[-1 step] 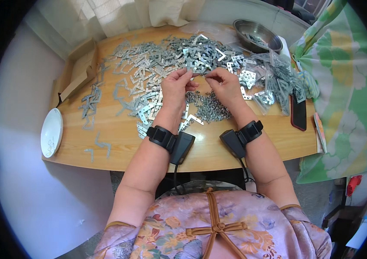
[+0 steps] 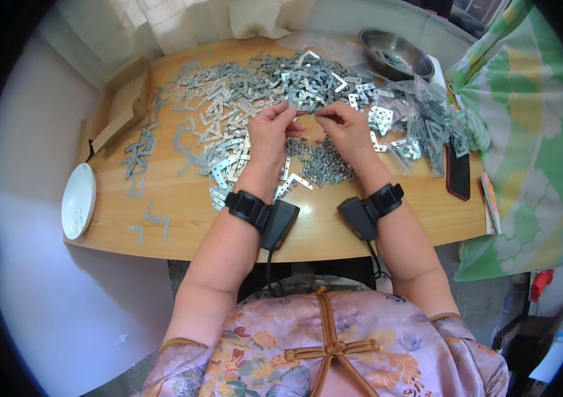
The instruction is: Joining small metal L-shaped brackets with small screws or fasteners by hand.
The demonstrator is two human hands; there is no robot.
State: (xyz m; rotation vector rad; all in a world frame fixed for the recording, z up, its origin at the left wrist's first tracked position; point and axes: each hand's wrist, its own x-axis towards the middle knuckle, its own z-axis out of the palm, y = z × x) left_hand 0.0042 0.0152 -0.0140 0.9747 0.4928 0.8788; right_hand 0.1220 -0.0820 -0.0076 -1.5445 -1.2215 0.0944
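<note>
My left hand [image 2: 269, 132] is closed in a pinch over the heap, with what looks like a flat metal corner bracket [image 2: 292, 106] between thumb and forefinger. Close beside it, my right hand [image 2: 347, 132] has its thumb and fingertips pressed together; whatever they hold is too small to make out. A wide heap of L-shaped metal brackets [image 2: 225, 99] spreads behind and to the left of my hands. Below and between the wrists lies a pile of small shiny screws [image 2: 324, 164]. Right of my right hand are wider perforated metal plates [image 2: 380, 120].
A steel bowl [image 2: 397, 51] holds metal pieces at the back right, near clear plastic bags [image 2: 427, 122] of parts. A phone [image 2: 458, 175] lies at the right. An open cardboard box [image 2: 119, 119] and a white dish [image 2: 79, 202] are at the left. Black wrist devices trail cables.
My right hand has shifted very slightly, its fingertips still pinched. Otherwise nothing visibly differs.
</note>
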